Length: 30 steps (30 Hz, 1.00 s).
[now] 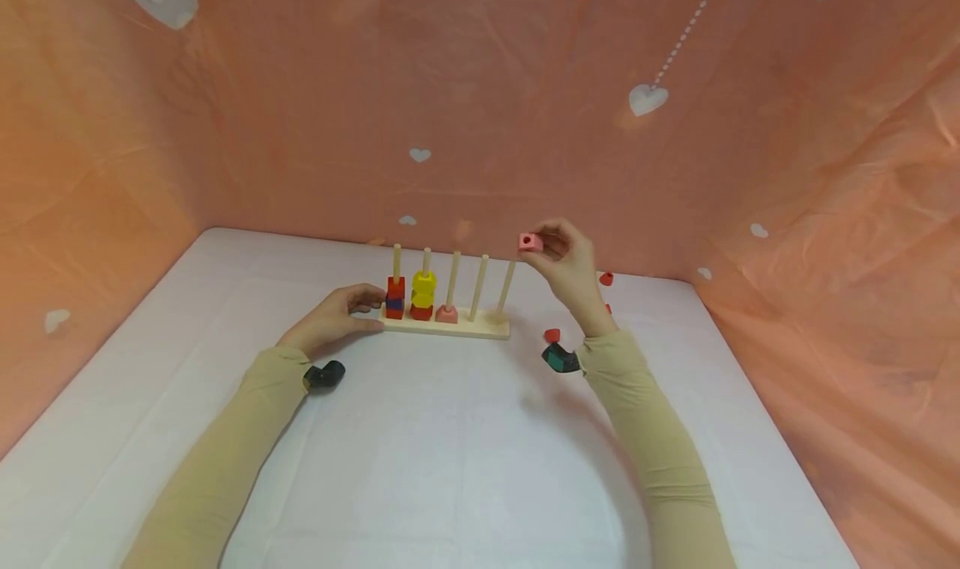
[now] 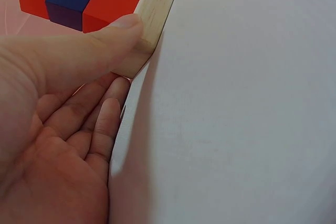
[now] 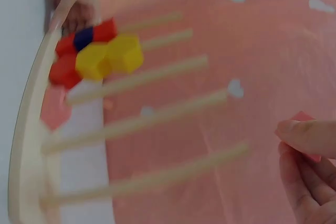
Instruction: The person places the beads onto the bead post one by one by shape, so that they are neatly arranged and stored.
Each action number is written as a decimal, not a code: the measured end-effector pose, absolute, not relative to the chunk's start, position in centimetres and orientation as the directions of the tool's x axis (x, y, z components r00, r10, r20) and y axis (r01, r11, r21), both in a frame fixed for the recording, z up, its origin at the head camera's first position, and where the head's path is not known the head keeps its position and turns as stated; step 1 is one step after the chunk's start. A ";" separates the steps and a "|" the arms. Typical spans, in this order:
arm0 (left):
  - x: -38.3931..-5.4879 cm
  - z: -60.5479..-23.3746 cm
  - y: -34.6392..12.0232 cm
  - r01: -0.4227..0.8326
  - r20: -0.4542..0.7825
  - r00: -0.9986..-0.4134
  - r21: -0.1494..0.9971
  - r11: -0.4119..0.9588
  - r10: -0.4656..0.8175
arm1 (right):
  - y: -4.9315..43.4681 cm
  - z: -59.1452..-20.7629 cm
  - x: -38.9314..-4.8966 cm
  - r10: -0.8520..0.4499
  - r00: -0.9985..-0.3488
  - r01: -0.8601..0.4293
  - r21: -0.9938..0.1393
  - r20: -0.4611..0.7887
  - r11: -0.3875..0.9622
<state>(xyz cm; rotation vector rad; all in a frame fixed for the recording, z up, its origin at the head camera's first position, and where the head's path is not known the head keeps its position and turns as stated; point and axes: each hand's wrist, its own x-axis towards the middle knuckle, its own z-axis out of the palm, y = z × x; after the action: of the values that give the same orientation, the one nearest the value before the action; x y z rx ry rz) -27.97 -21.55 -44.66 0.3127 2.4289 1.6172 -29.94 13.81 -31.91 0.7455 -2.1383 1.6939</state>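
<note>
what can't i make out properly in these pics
Head: one red block, partly hidden by the right arm.
Left wrist: the rack's far end, cut off by the top edge.
Right wrist: held pink block, mostly hidden by the right hand; left hand, blurred.

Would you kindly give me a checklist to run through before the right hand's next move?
1. Pink block held: ok, pinched by the right hand.
2. Wooden base steadied: ok, the left hand holds its end.
3. Rightmost peg bare: ok, nothing is threaded on it.
4. Block's hole lined up with that peg: not ok, it faces the head camera while the peg stands upright.
5. Block's far side undamaged: cannot tell, the hand hides it.
</note>
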 end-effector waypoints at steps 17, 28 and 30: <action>-27.9 -44.6 -21.5 0.059 -0.053 -0.958 0.926 0.374 0.281 | 7.1 -30.6 -27.5 -0.346 -0.782 -0.573 -0.817 0.519 0.071; -27.8 -44.5 -21.5 0.051 -0.059 -0.958 0.928 0.368 0.282 | 5.7 -31.9 -28.2 -0.343 -0.830 -0.496 -0.863 0.441 0.090; -27.8 -44.4 -21.5 0.051 -0.060 -0.957 0.929 0.367 0.284 | 5.6 -32.1 -28.2 -0.339 -0.843 -0.471 -0.877 0.418 0.090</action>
<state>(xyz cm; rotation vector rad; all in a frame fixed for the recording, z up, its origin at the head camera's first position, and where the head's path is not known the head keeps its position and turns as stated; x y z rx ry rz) -27.83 -21.48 -44.45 0.3004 2.4166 1.6310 -28.21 5.60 -32.14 0.8362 -2.2372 1.8715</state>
